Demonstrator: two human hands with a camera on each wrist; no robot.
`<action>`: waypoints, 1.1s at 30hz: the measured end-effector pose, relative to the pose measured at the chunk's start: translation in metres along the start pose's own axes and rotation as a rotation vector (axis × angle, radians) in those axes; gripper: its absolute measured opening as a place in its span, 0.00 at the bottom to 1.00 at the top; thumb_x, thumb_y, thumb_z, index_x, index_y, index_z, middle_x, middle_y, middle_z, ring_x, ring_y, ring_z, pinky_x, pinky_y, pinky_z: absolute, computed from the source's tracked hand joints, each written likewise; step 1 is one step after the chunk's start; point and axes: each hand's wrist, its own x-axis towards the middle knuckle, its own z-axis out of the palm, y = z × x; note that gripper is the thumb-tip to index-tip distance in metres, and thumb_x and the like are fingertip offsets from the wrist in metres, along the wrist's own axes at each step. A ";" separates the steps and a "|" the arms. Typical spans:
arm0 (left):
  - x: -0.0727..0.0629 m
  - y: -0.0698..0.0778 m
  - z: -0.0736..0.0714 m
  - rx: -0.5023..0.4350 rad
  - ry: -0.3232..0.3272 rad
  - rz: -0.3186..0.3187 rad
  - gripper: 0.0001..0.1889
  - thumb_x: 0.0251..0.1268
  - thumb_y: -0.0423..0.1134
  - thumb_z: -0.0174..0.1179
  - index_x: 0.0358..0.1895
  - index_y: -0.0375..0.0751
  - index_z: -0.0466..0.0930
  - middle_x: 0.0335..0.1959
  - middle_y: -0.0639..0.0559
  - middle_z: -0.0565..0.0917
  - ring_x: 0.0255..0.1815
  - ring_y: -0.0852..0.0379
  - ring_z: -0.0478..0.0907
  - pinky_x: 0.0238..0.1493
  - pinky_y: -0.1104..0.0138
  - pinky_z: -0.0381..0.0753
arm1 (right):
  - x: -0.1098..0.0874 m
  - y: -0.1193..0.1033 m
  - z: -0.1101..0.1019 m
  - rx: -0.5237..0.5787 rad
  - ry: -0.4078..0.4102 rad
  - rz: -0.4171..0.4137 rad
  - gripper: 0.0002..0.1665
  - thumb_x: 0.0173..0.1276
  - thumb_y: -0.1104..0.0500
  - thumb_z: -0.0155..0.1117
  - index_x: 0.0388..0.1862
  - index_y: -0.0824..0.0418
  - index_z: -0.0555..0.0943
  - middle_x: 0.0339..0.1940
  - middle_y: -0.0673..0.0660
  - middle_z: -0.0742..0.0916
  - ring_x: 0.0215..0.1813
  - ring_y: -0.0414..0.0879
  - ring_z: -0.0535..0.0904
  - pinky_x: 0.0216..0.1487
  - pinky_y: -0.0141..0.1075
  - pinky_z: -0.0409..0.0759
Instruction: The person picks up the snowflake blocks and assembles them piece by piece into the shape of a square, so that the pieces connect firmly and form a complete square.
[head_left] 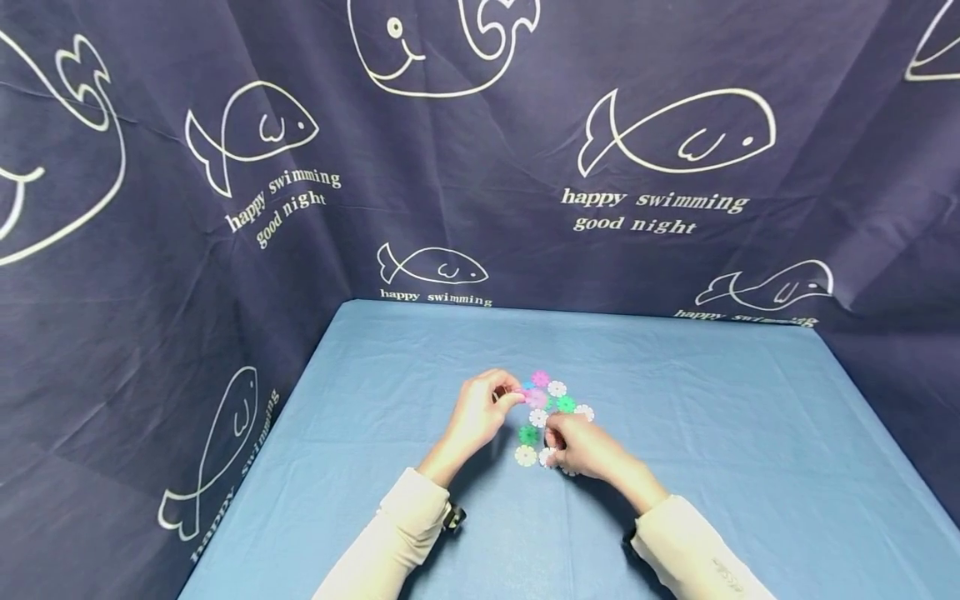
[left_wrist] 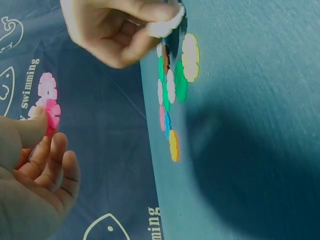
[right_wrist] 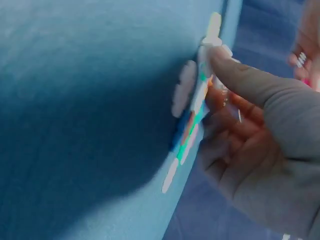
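My left hand [head_left: 483, 406] pinches a bright pink flower-shaped disc [left_wrist: 53, 115] between thumb and forefinger. Joined to it is a paler pink flower disc [left_wrist: 47, 86]; both are raised off the table in the left wrist view. My right hand [head_left: 588, 446] is low over the near side of the loose discs, thumb and fingers pinching a white flower disc [left_wrist: 167, 22]. Around the hands lie a green disc [head_left: 528, 435], a cream-yellow disc [head_left: 526, 456] and a white disc [head_left: 538, 418]. The right hand hides some of the discs beneath it.
Beyond the hands, a pink disc [head_left: 541, 378], a white disc [head_left: 557, 388] and a green disc [head_left: 566, 404] lie on the blue tablecloth [head_left: 420, 350]. An orange-yellow disc [left_wrist: 174, 145] shows at the group's edge. Dark blue fish-print curtains [head_left: 480, 175] stand behind and beside the table.
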 end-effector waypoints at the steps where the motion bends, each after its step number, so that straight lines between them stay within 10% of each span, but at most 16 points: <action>1: -0.001 -0.001 -0.001 -0.004 -0.001 -0.001 0.04 0.63 0.36 0.70 0.33 0.43 0.84 0.31 0.55 0.83 0.30 0.62 0.76 0.33 0.70 0.78 | 0.001 0.002 -0.002 0.053 0.011 -0.005 0.20 0.54 0.64 0.80 0.26 0.57 0.73 0.23 0.46 0.75 0.26 0.37 0.70 0.28 0.32 0.71; 12: -0.002 -0.004 -0.002 -0.035 0.010 -0.022 0.04 0.65 0.35 0.69 0.35 0.43 0.83 0.33 0.56 0.83 0.32 0.62 0.76 0.32 0.70 0.78 | -0.004 0.009 -0.025 0.467 0.446 0.110 0.04 0.68 0.67 0.69 0.41 0.66 0.86 0.29 0.55 0.88 0.30 0.44 0.84 0.35 0.32 0.82; 33: 0.002 0.007 -0.001 -0.037 -0.033 -0.002 0.05 0.68 0.36 0.66 0.36 0.44 0.79 0.31 0.56 0.82 0.32 0.61 0.77 0.34 0.69 0.79 | -0.011 -0.031 -0.037 0.518 0.634 -0.040 0.04 0.64 0.70 0.71 0.35 0.72 0.86 0.29 0.61 0.87 0.29 0.38 0.79 0.31 0.25 0.76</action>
